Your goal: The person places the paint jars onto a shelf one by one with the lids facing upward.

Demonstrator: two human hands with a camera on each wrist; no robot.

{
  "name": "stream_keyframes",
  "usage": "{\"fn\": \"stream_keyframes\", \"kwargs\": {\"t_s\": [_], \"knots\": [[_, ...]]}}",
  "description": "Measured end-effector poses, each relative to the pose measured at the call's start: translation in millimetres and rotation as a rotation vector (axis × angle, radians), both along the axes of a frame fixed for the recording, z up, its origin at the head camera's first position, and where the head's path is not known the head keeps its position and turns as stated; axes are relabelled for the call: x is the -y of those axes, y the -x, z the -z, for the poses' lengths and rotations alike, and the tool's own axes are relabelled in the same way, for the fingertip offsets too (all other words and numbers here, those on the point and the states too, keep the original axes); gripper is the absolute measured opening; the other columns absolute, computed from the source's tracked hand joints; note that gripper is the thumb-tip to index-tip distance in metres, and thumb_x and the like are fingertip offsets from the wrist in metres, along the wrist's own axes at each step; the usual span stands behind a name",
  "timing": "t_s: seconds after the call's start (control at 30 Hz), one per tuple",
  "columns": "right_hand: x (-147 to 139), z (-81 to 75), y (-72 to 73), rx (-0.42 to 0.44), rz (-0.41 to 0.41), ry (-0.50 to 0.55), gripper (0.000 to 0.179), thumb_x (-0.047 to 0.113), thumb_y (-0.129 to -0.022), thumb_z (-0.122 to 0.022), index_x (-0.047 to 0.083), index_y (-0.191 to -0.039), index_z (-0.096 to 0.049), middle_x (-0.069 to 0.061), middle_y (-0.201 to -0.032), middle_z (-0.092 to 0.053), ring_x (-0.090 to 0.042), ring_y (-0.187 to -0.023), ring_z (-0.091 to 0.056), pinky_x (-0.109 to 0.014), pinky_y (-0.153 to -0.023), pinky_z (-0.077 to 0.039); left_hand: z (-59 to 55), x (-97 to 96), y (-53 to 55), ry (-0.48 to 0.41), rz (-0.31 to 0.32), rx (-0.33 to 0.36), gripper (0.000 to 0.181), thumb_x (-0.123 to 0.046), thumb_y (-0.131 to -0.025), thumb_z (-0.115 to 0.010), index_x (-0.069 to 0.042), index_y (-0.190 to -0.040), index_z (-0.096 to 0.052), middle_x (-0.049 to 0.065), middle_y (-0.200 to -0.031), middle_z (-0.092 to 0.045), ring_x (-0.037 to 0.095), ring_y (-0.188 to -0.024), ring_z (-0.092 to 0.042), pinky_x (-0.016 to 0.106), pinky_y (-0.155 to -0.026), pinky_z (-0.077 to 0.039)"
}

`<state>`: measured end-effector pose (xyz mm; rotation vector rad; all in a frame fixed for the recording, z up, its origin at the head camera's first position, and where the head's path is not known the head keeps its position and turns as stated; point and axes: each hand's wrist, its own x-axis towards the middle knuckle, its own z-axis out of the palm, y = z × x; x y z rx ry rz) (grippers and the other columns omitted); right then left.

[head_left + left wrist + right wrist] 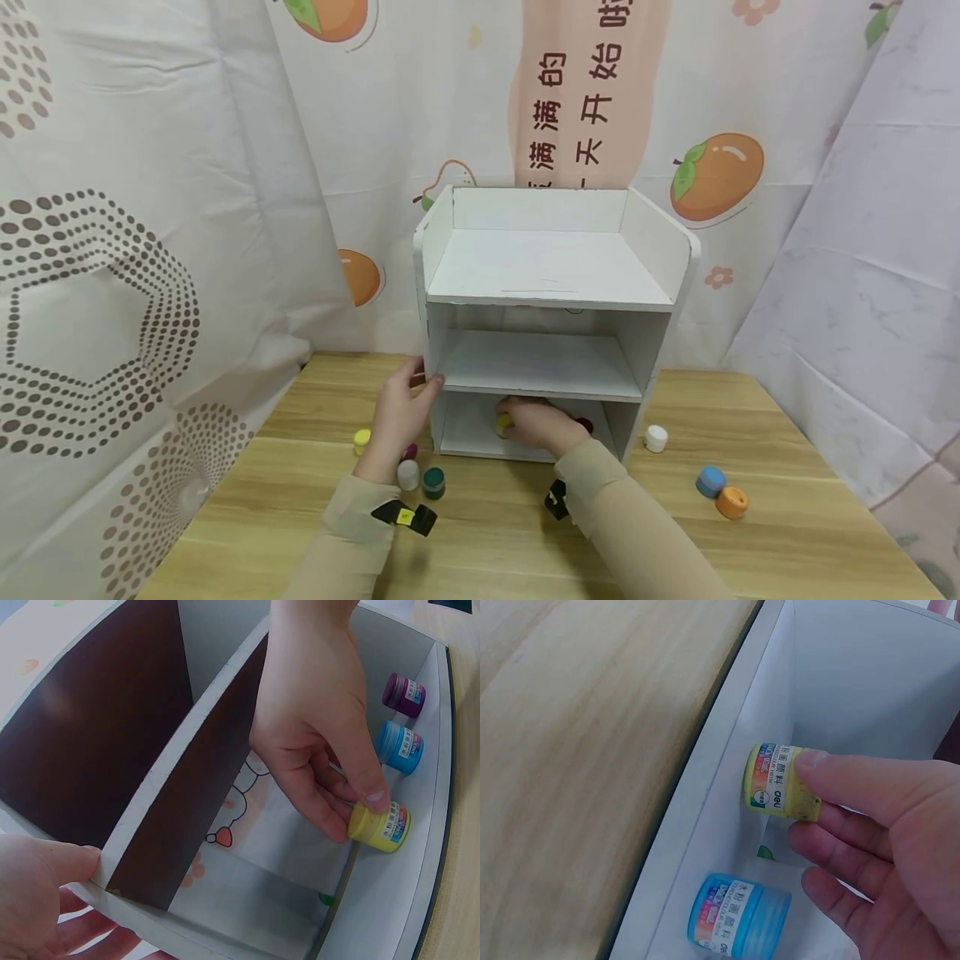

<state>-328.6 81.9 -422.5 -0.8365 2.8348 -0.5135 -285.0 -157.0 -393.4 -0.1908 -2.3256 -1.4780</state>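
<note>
My right hand reaches into the lowest compartment of a white shelf unit. It pinches a small yellow paint jar between thumb and fingers, with the base right at the bottom board. Beside that jar on the board stand a blue paint jar and a purple paint jar, in a row. At the left side panel, my left hand holds the unit, its thumb on the front edge by the middle board and its fingers along the outer face.
Left of the unit on the wooden table are yellow, purple, white and dark green jars. To the right are white, blue and orange jars. A printed curtain hangs behind.
</note>
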Motion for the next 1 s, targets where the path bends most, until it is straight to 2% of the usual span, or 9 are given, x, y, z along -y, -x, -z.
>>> {"fn": "stream_keyframes", "kwargs": {"t_s": [0.1, 0.3, 0.57, 0.87, 1.0], "knots": [[0.2, 0.9, 0.2, -0.008, -0.006, -0.012, 0.039, 0.014, -0.098, -0.07, 0.002, -0.135, -0.062, -0.012, -0.136, -0.06, -0.024, -0.115, -0.058, -0.041, -0.092, -0.05, 0.9, -0.6, 1.2, 0.008, 0.001, -0.003, 0.042, -0.025, -0.101, -0.067, -0.007, -0.138, -0.059, 0.014, -0.133, -0.063, 0.03, -0.119, -0.062, 0.044, -0.094, -0.056], [0.9, 1.2, 1.0, -0.04, -0.036, -0.031, 0.036, 0.013, -0.097, -0.071, 0.002, -0.13, -0.065, -0.011, -0.13, -0.062, -0.02, -0.103, -0.056, -0.04, -0.083, -0.048, 1.1, -0.9, 1.6, 0.01, -0.004, -0.004, 0.043, -0.026, -0.101, -0.067, -0.006, -0.138, -0.059, 0.013, -0.133, -0.063, 0.03, -0.119, -0.063, 0.044, -0.094, -0.056], [-0.2, 1.0, 0.8, -0.042, -0.043, -0.045, 0.039, 0.012, -0.098, -0.069, 0.002, -0.135, -0.062, -0.013, -0.138, -0.059, -0.027, -0.121, -0.057, -0.043, -0.095, -0.049, 0.9, -0.8, 0.5, 0.007, -0.008, -0.008, 0.043, -0.023, -0.101, -0.067, -0.005, -0.138, -0.059, 0.016, -0.133, -0.063, 0.033, -0.119, -0.062, 0.046, -0.094, -0.056], [-8.3, -0.1, -4.0, -0.064, -0.034, 0.018, 0.038, 0.014, -0.096, -0.072, 0.005, -0.132, -0.064, -0.006, -0.12, -0.065, -0.017, -0.097, -0.058, -0.039, -0.082, -0.05, 0.4, -1.5, -0.4, 0.006, 0.001, -0.011, 0.044, -0.024, -0.101, -0.067, -0.003, -0.138, -0.058, 0.018, -0.134, -0.062, 0.034, -0.12, -0.062, 0.047, -0.094, -0.056], [-13.5, -2.5, -9.3, -0.086, -0.033, 0.049, 0.043, 0.015, -0.096, -0.073, 0.005, -0.136, -0.062, -0.009, -0.127, -0.065, -0.021, -0.106, -0.063, -0.041, -0.088, -0.052, 0.3, -1.1, 0.0, 0.005, -0.002, -0.002, 0.043, -0.025, -0.101, -0.067, -0.005, -0.138, -0.059, 0.016, -0.134, -0.062, 0.033, -0.12, -0.062, 0.046, -0.094, -0.056]]}}
